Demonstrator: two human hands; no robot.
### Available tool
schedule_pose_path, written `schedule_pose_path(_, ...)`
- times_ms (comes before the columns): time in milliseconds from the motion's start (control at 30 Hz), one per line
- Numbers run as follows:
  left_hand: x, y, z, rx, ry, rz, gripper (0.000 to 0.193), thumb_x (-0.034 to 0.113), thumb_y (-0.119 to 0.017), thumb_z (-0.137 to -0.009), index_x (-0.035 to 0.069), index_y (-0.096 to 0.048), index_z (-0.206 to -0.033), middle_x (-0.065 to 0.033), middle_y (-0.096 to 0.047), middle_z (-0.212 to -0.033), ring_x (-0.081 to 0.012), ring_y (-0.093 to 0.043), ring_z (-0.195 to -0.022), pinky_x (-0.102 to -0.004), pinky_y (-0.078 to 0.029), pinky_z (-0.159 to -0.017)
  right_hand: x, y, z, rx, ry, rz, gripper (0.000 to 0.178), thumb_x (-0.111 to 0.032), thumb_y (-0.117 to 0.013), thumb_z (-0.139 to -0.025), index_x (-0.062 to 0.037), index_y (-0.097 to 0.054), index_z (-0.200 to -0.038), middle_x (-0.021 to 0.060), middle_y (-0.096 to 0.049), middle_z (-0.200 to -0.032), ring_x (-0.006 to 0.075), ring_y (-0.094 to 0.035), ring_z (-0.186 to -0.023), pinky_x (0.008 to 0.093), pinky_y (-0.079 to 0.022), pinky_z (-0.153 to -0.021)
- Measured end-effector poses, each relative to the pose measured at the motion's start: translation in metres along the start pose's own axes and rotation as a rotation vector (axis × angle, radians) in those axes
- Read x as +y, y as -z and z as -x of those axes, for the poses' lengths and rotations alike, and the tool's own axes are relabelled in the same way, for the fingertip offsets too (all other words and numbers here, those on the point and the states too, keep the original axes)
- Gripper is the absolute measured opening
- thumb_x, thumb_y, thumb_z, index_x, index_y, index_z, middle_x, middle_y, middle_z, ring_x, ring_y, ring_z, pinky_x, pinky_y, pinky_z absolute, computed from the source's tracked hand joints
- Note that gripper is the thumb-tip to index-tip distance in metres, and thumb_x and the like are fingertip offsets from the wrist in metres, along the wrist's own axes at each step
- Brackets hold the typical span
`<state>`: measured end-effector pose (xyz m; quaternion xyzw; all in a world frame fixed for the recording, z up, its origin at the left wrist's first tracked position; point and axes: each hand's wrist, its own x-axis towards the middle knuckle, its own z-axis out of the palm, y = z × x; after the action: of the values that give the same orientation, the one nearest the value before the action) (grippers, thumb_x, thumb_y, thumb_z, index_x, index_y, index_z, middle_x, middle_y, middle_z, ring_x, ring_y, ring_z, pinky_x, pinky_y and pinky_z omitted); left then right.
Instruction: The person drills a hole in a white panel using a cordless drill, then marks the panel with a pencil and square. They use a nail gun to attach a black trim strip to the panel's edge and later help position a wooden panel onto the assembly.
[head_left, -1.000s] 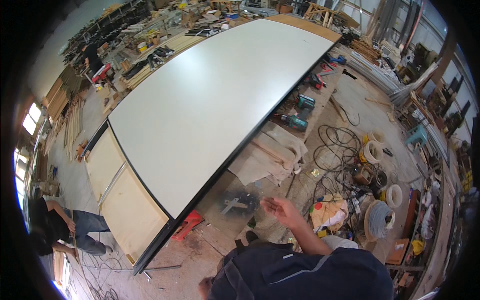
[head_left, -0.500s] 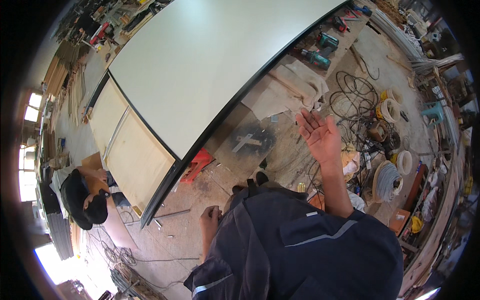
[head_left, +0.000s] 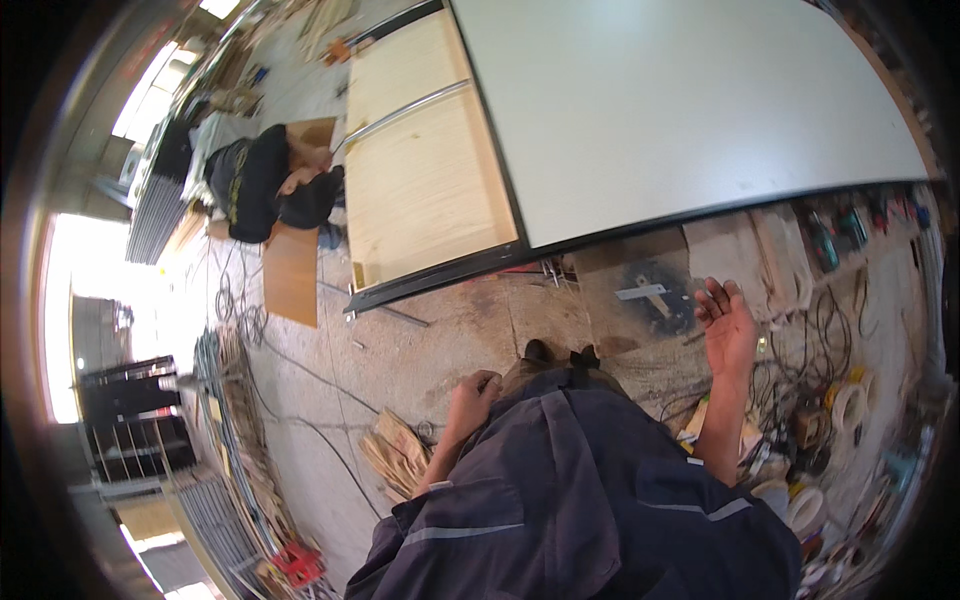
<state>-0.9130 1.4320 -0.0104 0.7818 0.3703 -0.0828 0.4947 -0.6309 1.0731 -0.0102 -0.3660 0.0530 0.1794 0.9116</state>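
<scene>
My left hand (head_left: 474, 398) hangs beside my body with its fingers curled in, and nothing shows in it. To the right, my right hand (head_left: 728, 328) is raised palm up, with fingers apart and slightly bent, holding nothing. Ahead of both hands, touching neither, lies a large white panel (head_left: 660, 110) with a black edge frame (head_left: 440, 277). At its left end is a bare light-wood section (head_left: 425, 180) crossed by a metal strip (head_left: 408, 110). Past my right fingertips, a metal square (head_left: 640, 293) lies on a dark-stained board.
Another person (head_left: 255, 185) crouches at the panel's left end beside a brown board (head_left: 290, 275). Cables (head_left: 310, 420) trail over the floor at left. Power drills (head_left: 822, 240) lie under the panel's right side. Coiled cables and buckets (head_left: 848, 408) stand at right.
My view has turned to the left, so the panel and the other person appear farther right. My right hand stays raised and open; my left stays curled at my side.
</scene>
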Motion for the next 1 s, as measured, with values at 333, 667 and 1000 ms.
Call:
schedule_pose_path(333, -0.053, 0.005, 0.003, 0.094, -0.005, -0.046, 0.033, 0.029, -0.067, -0.096, 0.001, -0.073, -0.114, -0.0236, -0.074, -0.102, -0.0407, -0.071, -0.097, -0.0438, -0.055, -0.084, 0.042, -0.029, -0.04, 0.07, -0.065, 0.316, 0.025, -0.015, -0.059, -0.104, -0.0011, -0.062, -0.125, 0.0176, -0.072, -0.114, 0.026, -0.071, -0.091, 0.0392, -0.059, -0.076)
schedule_pose_path(667, -0.089, 0.06, -0.06, 0.086, -0.136, 0.037, 0.03, 0.025, -0.068, -0.094, -0.001, -0.072, -0.109, -0.0266, -0.072, -0.103, -0.0452, -0.069, -0.098, -0.0465, -0.055, -0.085, 0.087, -0.053, -0.056, 0.19, -0.042, 0.434, 0.021, -0.018, -0.057, -0.106, -0.0059, -0.063, -0.122, 0.0138, -0.072, -0.112, 0.0235, -0.069, -0.09, 0.0385, -0.058, -0.08)
schedule_pose_path(1000, -0.125, 0.154, -0.122, 0.018, -0.103, 0.156, 0.028, 0.022, -0.067, -0.097, -0.002, -0.071, -0.111, -0.022, -0.074, -0.095, -0.0336, -0.073, -0.088, -0.0407, -0.056, -0.079, 0.13, -0.087, -0.048, 0.355, 0.092, 0.624, 0.026, -0.022, -0.059, -0.106, -0.0086, -0.06, -0.128, 0.0117, -0.072, -0.114, 0.0215, -0.069, -0.09, 0.0372, -0.058, -0.079)
